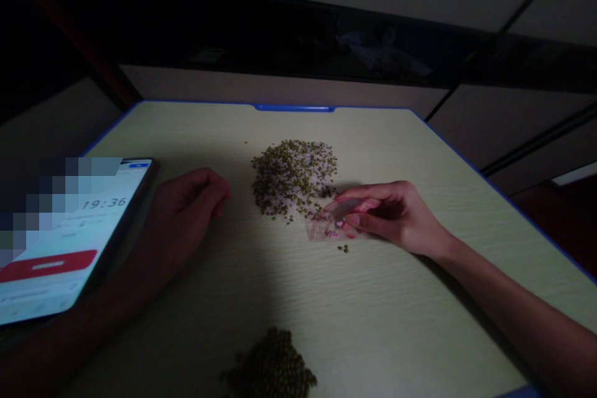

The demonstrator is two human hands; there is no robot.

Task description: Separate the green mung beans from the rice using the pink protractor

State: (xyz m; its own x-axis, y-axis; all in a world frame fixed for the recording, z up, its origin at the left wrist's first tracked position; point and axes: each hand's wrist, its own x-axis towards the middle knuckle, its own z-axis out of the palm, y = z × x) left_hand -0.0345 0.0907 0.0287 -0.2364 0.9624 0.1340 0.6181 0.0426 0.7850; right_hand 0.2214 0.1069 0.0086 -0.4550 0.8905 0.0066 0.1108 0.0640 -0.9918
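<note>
My right hand (401,217) pinches a small clear plastic bag (321,227) with red and pink print between thumb and fingers. The bag lies low over the table, at the near right edge of a spread of green beans mixed with small pale grains (293,177). A few loose beans (344,249) lie just below the bag. To the left of the spread, my left hand (186,211) rests on its side with the fingers curled in and the thumb against them; nothing shows in it. A heaped pile of green beans (275,367) sits at the near edge of view, dark and blurred.
The light wooden table (396,317) has a blue rim with a blue handle piece (296,108) at the far side. A lit phone (69,230) stands at the left, beside my left forearm. Cabinet fronts (289,84) rise behind the table.
</note>
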